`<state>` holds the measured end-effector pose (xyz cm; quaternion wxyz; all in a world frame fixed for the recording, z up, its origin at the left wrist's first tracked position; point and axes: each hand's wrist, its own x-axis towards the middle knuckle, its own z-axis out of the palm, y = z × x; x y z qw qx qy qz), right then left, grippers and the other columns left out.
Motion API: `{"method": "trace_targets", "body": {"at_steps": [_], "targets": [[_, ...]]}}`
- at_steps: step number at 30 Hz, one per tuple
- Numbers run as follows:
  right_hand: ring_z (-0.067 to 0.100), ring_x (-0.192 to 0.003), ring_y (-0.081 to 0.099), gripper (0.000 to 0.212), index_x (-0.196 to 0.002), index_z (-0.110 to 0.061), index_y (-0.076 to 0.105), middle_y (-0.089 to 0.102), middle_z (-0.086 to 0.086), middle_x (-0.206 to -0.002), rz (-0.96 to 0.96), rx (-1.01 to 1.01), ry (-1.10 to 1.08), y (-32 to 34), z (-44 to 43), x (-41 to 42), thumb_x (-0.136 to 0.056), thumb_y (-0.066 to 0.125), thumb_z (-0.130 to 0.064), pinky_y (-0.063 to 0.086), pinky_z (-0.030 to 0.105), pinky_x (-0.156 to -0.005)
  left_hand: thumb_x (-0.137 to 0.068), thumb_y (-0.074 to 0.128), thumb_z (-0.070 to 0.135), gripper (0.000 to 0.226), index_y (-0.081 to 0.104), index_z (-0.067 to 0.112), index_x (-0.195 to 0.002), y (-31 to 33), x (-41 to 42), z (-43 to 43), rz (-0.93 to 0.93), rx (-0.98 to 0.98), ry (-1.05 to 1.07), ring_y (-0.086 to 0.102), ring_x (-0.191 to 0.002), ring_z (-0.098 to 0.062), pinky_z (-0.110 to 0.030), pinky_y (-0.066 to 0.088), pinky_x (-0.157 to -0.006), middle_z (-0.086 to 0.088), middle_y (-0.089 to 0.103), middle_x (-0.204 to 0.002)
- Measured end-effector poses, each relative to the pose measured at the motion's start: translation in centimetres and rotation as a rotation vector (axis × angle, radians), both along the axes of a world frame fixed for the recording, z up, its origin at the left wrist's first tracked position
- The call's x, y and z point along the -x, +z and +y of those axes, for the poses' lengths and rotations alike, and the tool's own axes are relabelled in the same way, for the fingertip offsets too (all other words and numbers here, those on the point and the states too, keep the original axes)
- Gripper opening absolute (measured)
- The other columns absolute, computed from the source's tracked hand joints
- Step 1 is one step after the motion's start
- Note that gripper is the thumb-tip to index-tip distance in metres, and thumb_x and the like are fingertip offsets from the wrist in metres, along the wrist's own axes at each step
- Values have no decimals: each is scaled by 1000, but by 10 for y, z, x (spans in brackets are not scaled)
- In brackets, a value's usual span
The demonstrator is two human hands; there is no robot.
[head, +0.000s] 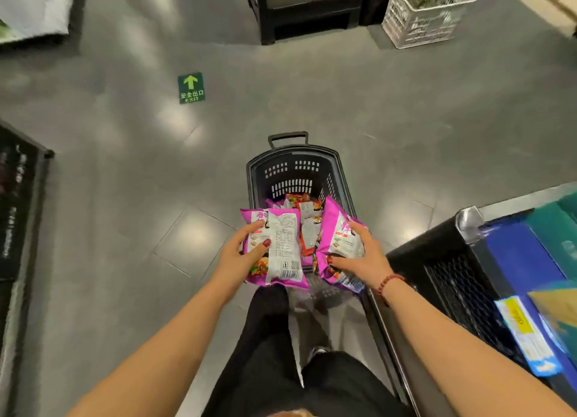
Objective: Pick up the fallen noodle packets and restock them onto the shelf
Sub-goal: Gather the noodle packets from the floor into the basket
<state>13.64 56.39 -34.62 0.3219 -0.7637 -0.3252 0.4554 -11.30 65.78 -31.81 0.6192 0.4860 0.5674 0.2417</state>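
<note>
L hand [240, 254]: fingers clamped round left pink pkt [284, 238], just above basket [290, 153].
R hand [362, 260]: grasping right pink pkt [335, 226], same spot.
Tip: light grip on edges, noodles crush easy; shelf [452, 276] prob. on the rt.

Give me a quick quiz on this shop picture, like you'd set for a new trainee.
1. True or false: the left hand grips a pink packet whose barcode side faces up.
2. The right hand grips a second pink packet. Where does the black basket stand? A) on a shelf B) on the floor C) on a table
3. Fill in: the beaded bracelet is on the ___ wrist.
Key: 1 true; 2 B; 3 right.
</note>
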Motion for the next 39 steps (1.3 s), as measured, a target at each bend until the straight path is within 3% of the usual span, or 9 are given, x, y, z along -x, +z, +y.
{"method": "trace_targets", "body": {"at_steps": [4,11,15,20,23,26,28,34,39], "targets": [[19,-112,49,94,-137,-36,38,39,5,-129,-26,43,-59,-14,55,-5,-60,90,-25,50,42,-97,-81,74,1,46,63,24,-118,-17,-16,70,-28,77,-78,66,-95,-10,-26,59,-67,8,62,-111],[18,-111,40,90,-140,-27,41,29,6,-123,-115,133,-48,-62,118,-31,-64,88,-14,30,24,-103,-78,76,-4,53,62,31,-116,-72,-46,142,48,147,-185,64,-107,-19,-35,60,-78,-3,60,-122],[29,-121,43,93,-140,-32,43,31,5,-125,-191,195,28,-118,154,-49,-61,90,-23,36,41,-111,-72,82,13,54,62,39,-115,-130,-67,171,102,99,-192,59,-116,-22,-45,55,-92,-4,57,-128],[31,-120,46,90,-138,-34,47,35,11,-130,-291,213,101,-198,178,-63,-60,90,-25,40,41,-107,-72,81,15,57,62,40,-119,-215,-92,185,164,52,-144,53,-124,-18,-46,45,-105,2,54,-133],[31,-136,31,90,-143,-38,38,24,11,-146,-321,270,183,-247,188,-65,-67,86,-29,32,41,-114,-76,79,6,57,59,35,-121,-260,-104,191,217,-7,-177,43,-132,-16,-27,32,-113,-2,48,-136],[31,-139,22,85,-142,-43,36,19,9,-151,-338,297,241,-293,190,-62,-72,82,-29,34,44,-111,-77,78,5,58,56,34,-123,-302,-113,188,266,-46,-211,37,-134,-11,-1,23,-104,-2,44,-139],[32,-138,23,83,-142,-41,37,21,9,-150,-360,309,231,-321,189,-58,-73,80,-28,37,46,-109,-78,77,5,58,55,35,-123,-332,-116,183,285,-51,-211,34,-135,-10,2,19,-102,-2,41,-141],[30,-135,30,81,-144,-37,36,21,7,-149,-338,283,229,-392,185,-54,-76,78,-23,36,45,-111,-84,72,4,60,51,34,-132,-404,-120,174,327,-11,-193,24,-143,-13,-18,22,-113,-5,30,-152],[38,-144,9,94,-151,-40,15,-3,8,-160,-334,459,406,-406,185,-57,-79,75,-39,24,49,-114,-87,68,9,72,36,34,-147,-426,-107,169,477,-25,-347,7,-148,-12,-18,17,-114,-7,17,-161]]}}
